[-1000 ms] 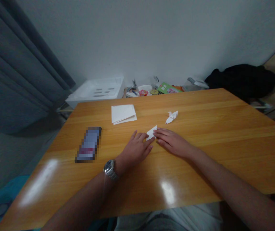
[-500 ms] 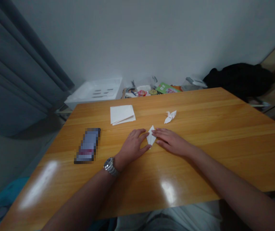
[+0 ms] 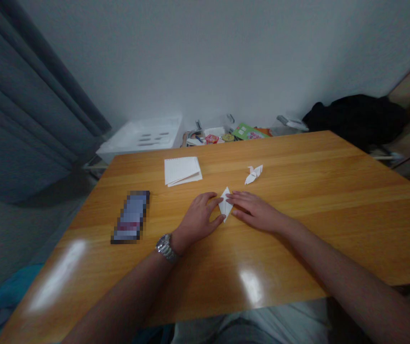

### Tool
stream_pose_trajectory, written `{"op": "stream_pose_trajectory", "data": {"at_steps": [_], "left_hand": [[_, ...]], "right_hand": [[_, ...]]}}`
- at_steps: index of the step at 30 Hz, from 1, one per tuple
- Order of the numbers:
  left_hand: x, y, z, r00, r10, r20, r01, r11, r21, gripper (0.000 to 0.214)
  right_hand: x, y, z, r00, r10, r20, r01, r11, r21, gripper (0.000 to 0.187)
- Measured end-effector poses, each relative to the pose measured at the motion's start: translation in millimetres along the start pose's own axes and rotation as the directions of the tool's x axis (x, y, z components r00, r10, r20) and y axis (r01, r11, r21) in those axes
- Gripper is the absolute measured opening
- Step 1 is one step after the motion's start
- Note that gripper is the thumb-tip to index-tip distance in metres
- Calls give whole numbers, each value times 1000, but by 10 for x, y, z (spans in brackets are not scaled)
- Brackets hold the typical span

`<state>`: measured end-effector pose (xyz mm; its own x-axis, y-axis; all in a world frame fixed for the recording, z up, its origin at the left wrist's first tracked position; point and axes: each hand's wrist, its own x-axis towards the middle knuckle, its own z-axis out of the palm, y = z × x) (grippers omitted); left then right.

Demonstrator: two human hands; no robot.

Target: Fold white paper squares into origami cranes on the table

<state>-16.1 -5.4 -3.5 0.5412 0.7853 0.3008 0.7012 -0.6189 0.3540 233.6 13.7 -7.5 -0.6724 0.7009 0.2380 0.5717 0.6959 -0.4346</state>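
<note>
Paper laid near-left of crane, long axis set near-to-far; touched at edges by left hand and right hand, neither nearer; both held open, fingers extended.

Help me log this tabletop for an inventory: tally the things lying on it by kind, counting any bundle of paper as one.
Diamond-shaped folded paper: 1
Origami crane: 1
Lined paper bundle: 1
Smartphone: 1
Total: 4
</note>
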Motion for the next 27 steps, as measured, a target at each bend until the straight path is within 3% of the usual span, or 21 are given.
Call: {"op": "stream_pose_trajectory", "data": {"at_steps": [12, 27], "left_hand": [[58, -25, -45, 991, -83, -100, 61, 977, -206, 21], [46, -73, -24, 995, -44, -88, 27, 984, -178, 10]], "right_hand": [[-9, 11, 10, 1000, -10, -2, 10, 999, 30, 45], [-12, 16, 15, 1000, -17, -3, 17, 999, 45, 43]]}}
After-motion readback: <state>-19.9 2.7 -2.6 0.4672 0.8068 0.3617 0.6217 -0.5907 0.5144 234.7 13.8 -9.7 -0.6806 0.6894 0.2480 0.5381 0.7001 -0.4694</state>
